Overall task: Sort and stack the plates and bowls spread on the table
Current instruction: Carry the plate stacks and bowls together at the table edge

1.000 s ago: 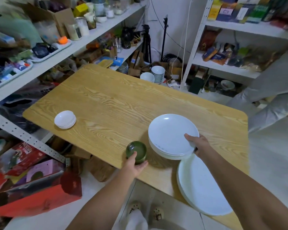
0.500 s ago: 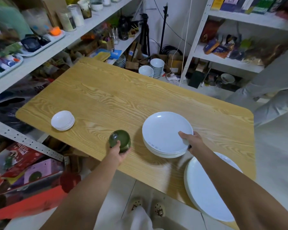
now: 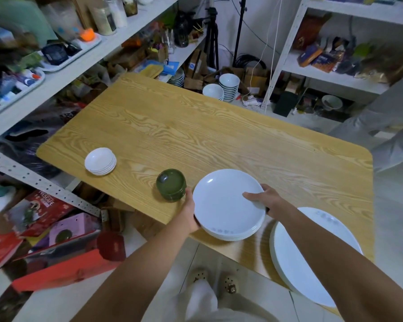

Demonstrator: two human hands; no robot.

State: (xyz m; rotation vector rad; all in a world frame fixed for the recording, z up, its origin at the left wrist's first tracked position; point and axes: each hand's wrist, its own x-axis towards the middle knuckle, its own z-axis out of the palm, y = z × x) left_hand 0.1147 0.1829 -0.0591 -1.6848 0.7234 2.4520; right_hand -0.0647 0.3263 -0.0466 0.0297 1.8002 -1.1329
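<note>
A stack of white medium plates (image 3: 223,205) sits near the front edge of the wooden table (image 3: 196,135). My left hand (image 3: 190,212) grips the stack's left rim, and my right hand (image 3: 262,198) holds its right rim with the fingers over the top plate. Just left of the stack stands a stack of green bowls (image 3: 171,184), free of my hands. Farther left sits a stack of small white dishes (image 3: 100,161). A stack of large white plates (image 3: 312,256) lies at the front right corner, partly behind my right forearm.
Cluttered shelves (image 3: 56,73) run along the left, with boxes on the floor below. White bowls (image 3: 228,86) are stacked on the floor beyond the table. A second person's grey-clad legs (image 3: 386,133) are at the right.
My left hand slid the green bowls leftwards, let them go and took hold of the medium plates' left rim. My right hand stayed on the right rim.
</note>
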